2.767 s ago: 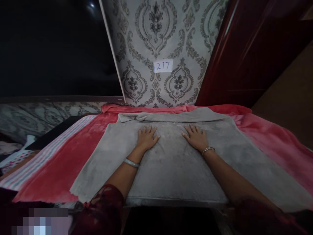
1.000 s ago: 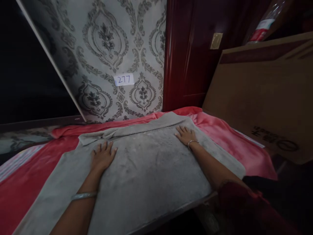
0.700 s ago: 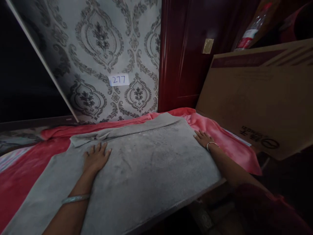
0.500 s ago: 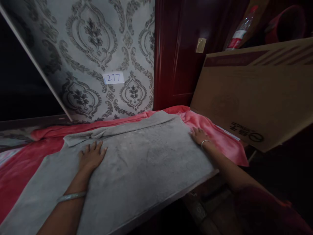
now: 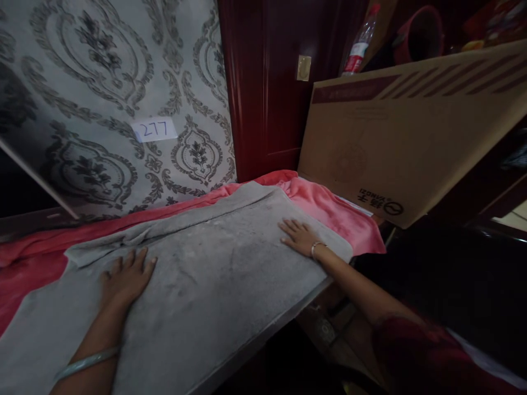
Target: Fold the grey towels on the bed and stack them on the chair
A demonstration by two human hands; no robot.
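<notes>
Grey blanket point(image 5: 214, 285) lies spread out flat under both hands, its far edge turned back in a long, slightly rumpled fold and its near edge running slantwise above a dark space. Faint creases and darker smudges mark the nap between the hands.

The left hand point(image 5: 125, 282) rests palm down on the left part of the blanket, just on the near side of the fold, fingers spread and gripping nothing. A pale bangle point(image 5: 88, 363) circles that forearm. The right hand point(image 5: 298, 238) also lies palm down, near the blanket's right edge and well apart from the left; its fingers are spread too, with nothing held in them. A thin bracelet point(image 5: 316, 249) sits at the right wrist, and a dark red sleeve point(image 5: 428, 351) covers the arm farther back.

Red-and-pink cloth point(image 5: 329, 211) shows from beneath the blanket along the left, the back and the right. Behind it stands a wall with patterned wallpaper point(image 5: 197, 151), bearing a paper label point(image 5: 154, 129) that reads 277. To the right of the wallpaper is a dark red panel point(image 5: 263, 109), then a large cardboard box point(image 5: 411, 137). A plastic bottle point(image 5: 361, 46) with a red-and-white label shows above the box's top edge.
</notes>
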